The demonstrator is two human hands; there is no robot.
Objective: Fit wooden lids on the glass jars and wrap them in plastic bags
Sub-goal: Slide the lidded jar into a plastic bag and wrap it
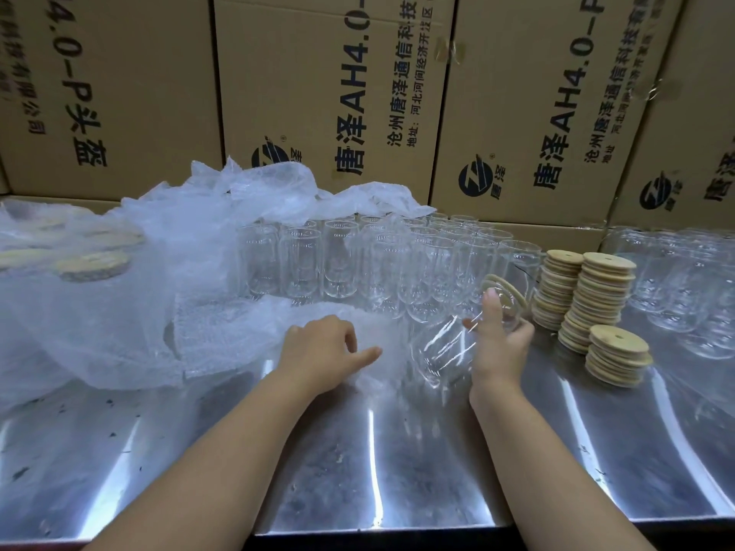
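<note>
Table (358, 471): lay beneath jar (445, 351).
Right hand (499, 344): fingers clamped round tilted jar.
Left hand (322, 349): fingers pinched plastic bag (374, 328) left of jar.
Lid stacks (600, 296): right of jar.

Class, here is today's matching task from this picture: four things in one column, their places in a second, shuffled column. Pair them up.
Things:
1. lidded jar
2. lid stacks
3. cardboard boxes
4. left hand

Places:
A. stacked at the back, behind everything else
B. on the plastic bag
C. tilted, held in the right hand
D. standing on the table, right of the empty jars

Pairs: 1-C, 2-D, 3-A, 4-B
</note>
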